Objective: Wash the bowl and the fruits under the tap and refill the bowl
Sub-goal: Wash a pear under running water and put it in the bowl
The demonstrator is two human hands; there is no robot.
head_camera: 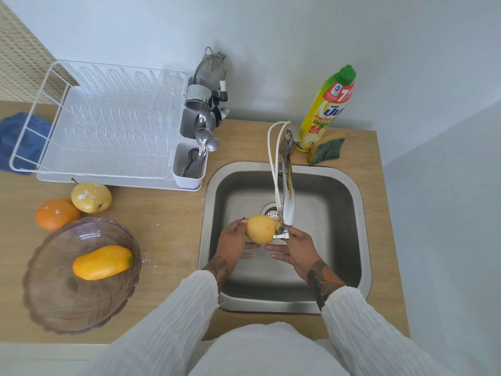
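My left hand [234,241] grips a round yellow fruit [259,229] over the steel sink [210,213], right under the end of the tap [287,191]. The thumb lies on top of the fruit and the fingers pass beneath it. My right hand [296,248] is at the fruit's right side, its fingers straight and reaching left below it. Whether water is running is not visible. On the counter to the left stands a tinted glass bowl [54,297] holding an orange-yellow mango [103,263]. An orange [57,213] and a yellow apple [90,196] lie behind the bowl.
A white dish rack [108,126] with a cutlery holder [189,164] stands at the back left, a blue cloth [16,142] beside it. A dish soap bottle [328,109] and a sponge [326,149] sit behind the sink. Walls close off the back and right.
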